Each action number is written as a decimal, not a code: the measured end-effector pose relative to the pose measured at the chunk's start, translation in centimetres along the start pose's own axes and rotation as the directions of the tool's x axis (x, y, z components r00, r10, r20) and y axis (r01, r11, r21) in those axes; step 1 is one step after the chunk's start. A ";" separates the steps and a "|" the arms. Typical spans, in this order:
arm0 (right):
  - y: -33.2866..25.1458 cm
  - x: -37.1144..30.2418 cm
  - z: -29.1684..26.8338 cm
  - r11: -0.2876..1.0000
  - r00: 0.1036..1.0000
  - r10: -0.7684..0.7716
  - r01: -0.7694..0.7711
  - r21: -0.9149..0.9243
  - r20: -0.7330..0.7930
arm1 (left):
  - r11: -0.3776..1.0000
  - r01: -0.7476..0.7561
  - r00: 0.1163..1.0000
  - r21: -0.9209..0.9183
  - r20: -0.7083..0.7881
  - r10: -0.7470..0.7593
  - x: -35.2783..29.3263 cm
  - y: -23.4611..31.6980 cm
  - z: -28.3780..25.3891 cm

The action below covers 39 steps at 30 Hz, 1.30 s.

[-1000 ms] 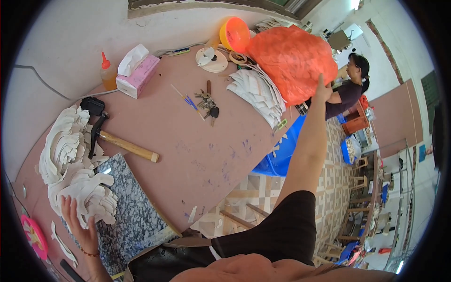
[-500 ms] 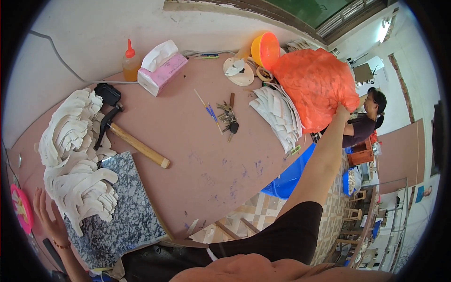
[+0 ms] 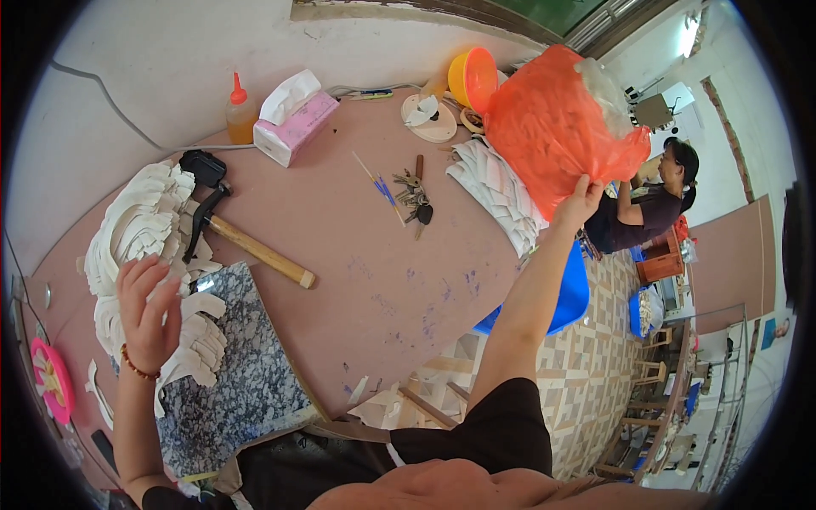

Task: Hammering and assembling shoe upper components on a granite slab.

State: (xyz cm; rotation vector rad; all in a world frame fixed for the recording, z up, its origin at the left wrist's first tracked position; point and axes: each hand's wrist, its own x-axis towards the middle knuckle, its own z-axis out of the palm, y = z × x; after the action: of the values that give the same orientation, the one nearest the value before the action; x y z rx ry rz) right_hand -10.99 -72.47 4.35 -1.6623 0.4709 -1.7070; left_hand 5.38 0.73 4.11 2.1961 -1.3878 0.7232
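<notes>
A large, full orange-red plastic bag [image 3: 552, 127] stands at the far right of the table, and whitish contents show at its upper right side. My right hand [image 3: 582, 202] is closed on the near edge of this bag, with the arm stretched out. Above a heap of white curved strips [image 3: 136, 212] on the left, my left hand [image 3: 149, 313] is raised with its fingers apart, holding nothing. Part of the heap lies on a speckled grey stone slab [image 3: 246, 374]; my left hand hides some strips.
A hammer [image 3: 259, 251], keys [image 3: 416, 200] and thin sticks [image 3: 381, 189] lie mid-table. Behind are a tissue pack [image 3: 297, 123], a bottle [image 3: 240, 115] and an orange bowl [image 3: 473, 78]. More strips [image 3: 497, 191] lie beside the bag. A person [image 3: 650, 204] sits beyond it.
My left hand has risen from the slab's left side to over the white strips. My right hand has come nearer along the bag, and the bag's shape has shifted, showing whitish contents.
</notes>
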 end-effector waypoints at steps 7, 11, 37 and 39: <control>-2.4 -6.4 3.4 0.941 0.994 0.052 -0.015 0.338 -0.099 | 0.959 0.005 0.998 -0.283 -0.056 -0.021 5.1 1.1 4.1; -1.6 -8.0 2.1 0.832 0.982 0.150 -0.062 0.552 -0.115 | 0.888 0.026 0.999 -0.460 -0.018 -0.038 10.7 3.2 8.8; -2.7 -19.8 -2.3 0.609 0.789 0.614 -0.458 0.647 -0.019 | 0.462 0.340 0.919 -0.819 0.185 -0.348 23.1 12.0 22.4; -2.5 -19.7 -2.3 0.657 0.798 0.602 -0.461 0.597 -0.046 | 0.458 0.246 0.927 -0.854 0.068 -0.370 21.0 10.7 22.9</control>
State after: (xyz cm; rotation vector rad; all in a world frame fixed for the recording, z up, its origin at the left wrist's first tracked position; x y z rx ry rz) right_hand -15.12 -57.57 -8.33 -0.7743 0.4568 -1.3995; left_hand 7.62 -31.93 0.91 1.4575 -0.9014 -0.0264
